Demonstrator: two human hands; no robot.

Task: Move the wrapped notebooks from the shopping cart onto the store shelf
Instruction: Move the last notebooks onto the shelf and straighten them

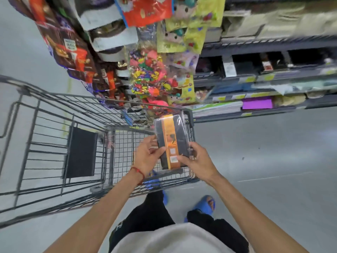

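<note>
Wrapped notebook [171, 136], gripped, left fingers [160, 150], right fingers [183, 158]

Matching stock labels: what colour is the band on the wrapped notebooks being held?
Orange; the band runs lengthwise down the black wrapped notebooks. Head view.

Both hands hold one wrapped notebook [172, 141], black with an orange band under clear film, over a corner of the shopping cart [190, 117]. Left hand [147, 156] grips the lower left edge, thumb on the front. Right hand [197, 161] grips the lower right edge, thumb by the barcode label. Red string bracelet [139, 172] on the left wrist. Left of the left hand: flat black panel [81, 152] in the cart, blurred. Beyond the hands: hanging candy bags [151, 77]. Beyond and right of the right hand: store shelf [273, 46] with a purple pack [257, 103]. Below the hands: blue slippers [206, 204].
</note>
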